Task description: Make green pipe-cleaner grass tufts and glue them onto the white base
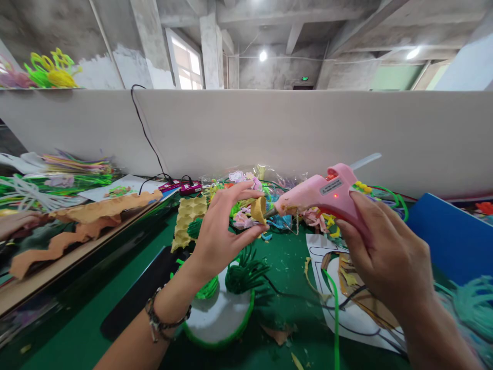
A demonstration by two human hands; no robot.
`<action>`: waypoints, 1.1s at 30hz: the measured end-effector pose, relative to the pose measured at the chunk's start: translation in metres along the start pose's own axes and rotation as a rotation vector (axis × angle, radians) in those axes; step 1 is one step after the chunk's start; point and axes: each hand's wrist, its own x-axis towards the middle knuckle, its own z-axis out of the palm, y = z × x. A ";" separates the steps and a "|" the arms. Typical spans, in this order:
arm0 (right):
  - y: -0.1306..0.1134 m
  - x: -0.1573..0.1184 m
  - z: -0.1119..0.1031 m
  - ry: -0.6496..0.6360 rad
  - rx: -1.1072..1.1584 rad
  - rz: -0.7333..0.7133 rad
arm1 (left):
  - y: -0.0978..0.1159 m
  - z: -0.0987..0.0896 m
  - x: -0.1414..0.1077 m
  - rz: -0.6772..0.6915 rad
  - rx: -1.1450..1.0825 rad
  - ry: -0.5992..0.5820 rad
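My left hand (227, 226), with a braided bracelet at its wrist, holds a small yellow cardboard cup (258, 210) between thumb and fingers. My right hand (389, 246) is wrapped round the handle of a pink glue gun (308, 194). A small red light glows on the gun, and a clear glue stick (366, 160) sticks out of its back. The gun's nozzle points left and meets the cup's right side. Beneath my left hand lies a round white base (221, 321) with a green rim, bearing a dark green yarn tuft (244, 275) and a bright green ball.
A yellow egg-carton piece (187, 218) lies behind my left wrist. Colourful craft pieces fill the back. Drawn paper (327, 308) lies at right, near a blue board (454, 236). Orange cardboard strips (65, 241) and another person's hand (23, 224) are at left.
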 end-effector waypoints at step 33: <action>0.003 0.000 -0.001 -0.045 0.072 -0.008 | 0.003 0.001 -0.001 0.074 0.133 0.071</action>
